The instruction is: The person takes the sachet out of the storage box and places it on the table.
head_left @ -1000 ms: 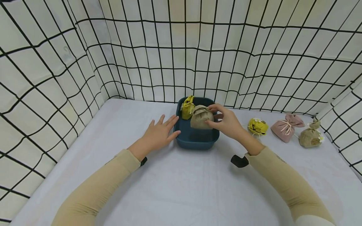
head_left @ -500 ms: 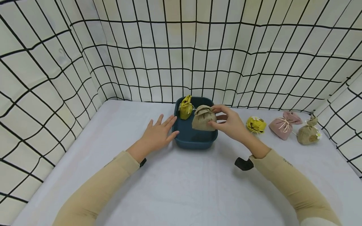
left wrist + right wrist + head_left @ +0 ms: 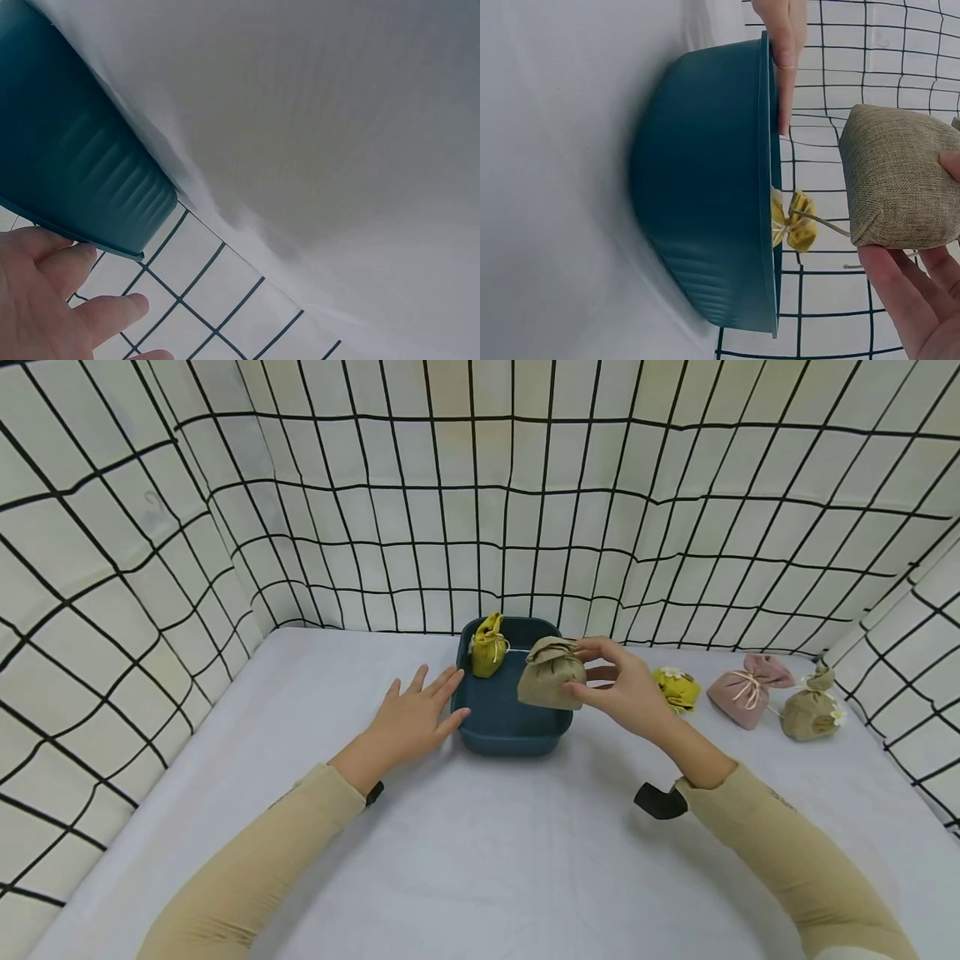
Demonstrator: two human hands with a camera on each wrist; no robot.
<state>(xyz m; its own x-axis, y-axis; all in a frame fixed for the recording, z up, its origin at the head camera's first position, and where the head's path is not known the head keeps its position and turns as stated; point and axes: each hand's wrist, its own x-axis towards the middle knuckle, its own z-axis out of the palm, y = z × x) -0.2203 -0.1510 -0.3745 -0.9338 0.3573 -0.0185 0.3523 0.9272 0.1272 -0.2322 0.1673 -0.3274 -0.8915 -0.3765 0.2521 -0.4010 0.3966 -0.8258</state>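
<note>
1. Tan burlap sachet (image 3: 552,673): held in the air over the right rim of the teal tub, clear of its floor. Gathered neck at the top, plump body below.
2. Right hand (image 3: 626,689): fingers (image 3: 600,649) curled round the sachet's right side, thumb underneath. In the right wrist view the bag (image 3: 896,178) sits between thumb and fingers (image 3: 900,300).
3. Left hand (image 3: 411,718): flat on the tabletop, fingers straight and spread, tips against the tub's left rim. It holds nothing.
4. Teal tub (image 3: 504,739): square, ribbed outer wall, on the white tabletop (image 3: 480,852) near the far wall. A yellow sachet (image 3: 488,646) stands in its far left corner.
5. Handling, by judgement: the sachet looks light, soft and coarse-woven, so it should dent under pressure and not slip easily. Best held round the body or at the tied neck. Not fragile.
6. To the right, on the tabletop: a yellow flower sachet (image 3: 677,687) just behind the right hand, a pink sachet (image 3: 747,688), and an olive sachet (image 3: 812,710).
7. View differences: only the head view shows the spare sachets. The right wrist view shows the gap between bag and tub rim (image 3: 766,187). The left wrist view shows only the tub's outer wall (image 3: 67,165) and fingertips (image 3: 112,315) at its edge.
</note>
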